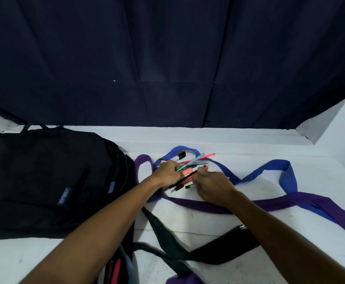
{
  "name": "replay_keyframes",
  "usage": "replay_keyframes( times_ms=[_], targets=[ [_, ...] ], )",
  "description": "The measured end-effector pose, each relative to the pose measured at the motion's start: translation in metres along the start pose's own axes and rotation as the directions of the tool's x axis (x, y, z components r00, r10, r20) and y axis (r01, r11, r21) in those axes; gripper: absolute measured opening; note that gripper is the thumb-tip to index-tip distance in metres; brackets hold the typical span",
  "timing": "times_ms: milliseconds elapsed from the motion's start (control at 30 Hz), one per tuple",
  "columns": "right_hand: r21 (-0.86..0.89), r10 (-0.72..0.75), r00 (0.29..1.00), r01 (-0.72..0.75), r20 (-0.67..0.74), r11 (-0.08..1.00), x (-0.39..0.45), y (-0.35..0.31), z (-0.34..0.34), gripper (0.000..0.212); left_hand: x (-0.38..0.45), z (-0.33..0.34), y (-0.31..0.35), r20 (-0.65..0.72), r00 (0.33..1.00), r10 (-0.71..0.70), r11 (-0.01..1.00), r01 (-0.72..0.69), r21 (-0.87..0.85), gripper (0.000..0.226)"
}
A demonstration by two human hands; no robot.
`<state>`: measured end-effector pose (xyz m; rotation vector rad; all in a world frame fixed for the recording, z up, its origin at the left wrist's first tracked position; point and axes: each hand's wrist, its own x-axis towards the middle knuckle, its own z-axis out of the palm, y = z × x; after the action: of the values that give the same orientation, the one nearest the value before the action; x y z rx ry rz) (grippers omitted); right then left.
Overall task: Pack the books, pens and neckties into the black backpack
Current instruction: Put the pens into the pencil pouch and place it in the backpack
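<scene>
The black backpack (44, 181) lies flat on the left of the white table (208, 232). A loose heap of pens (190, 167) sits mid-table inside the loops of a blue necktie (270, 169) and a purple necktie (259, 203). My left hand (167, 174) grips several pens from the left side of the heap. My right hand (212, 186) curls over the pens from the right, its fingertips on them. A black necktie (218, 249) lies nearer to me. No books show plainly.
A dark blue curtain (167, 58) hangs behind the table. A white wall (335, 128) closes the right side. At the bottom edge near my left forearm sits a bundle with a pink strip (116, 269), hard to identify.
</scene>
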<state>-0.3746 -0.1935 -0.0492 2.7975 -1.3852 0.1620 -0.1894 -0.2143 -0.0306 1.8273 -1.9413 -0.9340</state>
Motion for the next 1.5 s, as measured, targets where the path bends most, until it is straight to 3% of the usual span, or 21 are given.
replay_keyframes(
  times_ms=[167, 433, 600, 733, 800, 867, 933, 1033, 1100, 1133, 1233, 1300, 1433, 1500],
  targets=[
    [-0.052, -0.002, 0.999, 0.004, 0.043, 0.999, 0.009, -0.012, 0.009, 0.039, 0.007, 0.011, 0.003, -0.007, 1.0, 0.0, 0.997, 0.001, 0.071, 0.01],
    [-0.107, -0.007, 0.997, 0.015, 0.073, 0.994, -0.003, 0.002, 0.0, 0.03, 0.013, 0.023, 0.013, -0.075, 0.997, 0.019, 0.981, -0.004, 0.193, 0.025],
    [-0.122, 0.091, 0.992, -0.081, 0.082, 0.989, -0.031, 0.031, -0.018, 0.03, 0.015, 0.032, 0.014, -0.116, 0.993, 0.031, 0.965, 0.001, 0.264, 0.029],
    [0.053, 0.22, 0.962, -0.214, -0.164, 0.975, -0.052, 0.043, -0.033, 0.015, 0.014, 0.027, 0.019, -0.062, 0.997, 0.043, 0.993, -0.036, 0.108, 0.016],
    [0.199, 0.319, 0.91, -0.272, -0.265, 0.942, -0.051, 0.044, -0.04, 0.014, 0.01, 0.023, 0.021, -0.024, 0.999, 0.026, 0.989, -0.029, -0.146, 0.005],
    [0.485, 0.471, 0.85, -0.317, -0.236, 0.815, -0.046, 0.038, -0.048, 0.014, 0.006, 0.02, 0.023, 0.048, 0.999, 0.011, 0.871, 0.014, -0.49, 0.007],
    [0.807, 0.613, 0.787, -0.321, -0.064, 0.497, -0.04, 0.031, -0.057, 0.013, -0.002, 0.018, 0.027, 0.063, 0.998, 0.014, 0.716, 0.034, -0.697, 0.009],
    [0.956, 0.702, 0.706, -0.26, 0.091, 0.138, -0.038, 0.022, -0.062, 0.012, -0.019, 0.019, 0.038, 0.089, 0.995, 0.04, 0.538, 0.053, -0.841, 0.021],
    [0.985, 0.686, 0.712, -0.166, 0.149, -0.042, -0.04, 0.014, -0.061, 0.012, -0.03, 0.023, 0.046, 0.132, 0.99, 0.056, 0.48, 0.089, -0.873, 0.025],
    [0.988, 0.664, 0.732, -0.139, 0.153, -0.074, -0.042, 0.01, -0.058, 0.019, -0.035, 0.026, 0.05, 0.149, 0.987, 0.067, 0.504, 0.095, -0.858, 0.022],
    [0.993, 0.579, 0.807, -0.117, 0.115, -0.034, -0.044, -0.007, -0.059, 0.026, -0.049, 0.037, 0.063, 0.171, 0.975, 0.143, 0.727, 0.014, -0.687, 0.014],
    [0.992, 0.594, 0.798, -0.125, 0.099, 0.002, -0.043, -0.016, -0.063, 0.024, -0.057, 0.042, 0.069, 0.185, 0.962, 0.201, 0.812, -0.058, -0.581, 0.009],
    [0.983, 0.662, 0.741, -0.183, 0.114, 0.035, -0.044, -0.022, -0.07, 0.027, -0.067, 0.044, 0.074, 0.188, 0.953, 0.237, 0.825, -0.095, -0.557, 0.012],
    [0.978, 0.702, 0.708, -0.193, 0.083, 0.08, -0.045, -0.024, -0.074, 0.027, -0.069, 0.042, 0.075, 0.12, 0.967, 0.225, 0.792, -0.11, -0.601, 0.014]
  ],
)
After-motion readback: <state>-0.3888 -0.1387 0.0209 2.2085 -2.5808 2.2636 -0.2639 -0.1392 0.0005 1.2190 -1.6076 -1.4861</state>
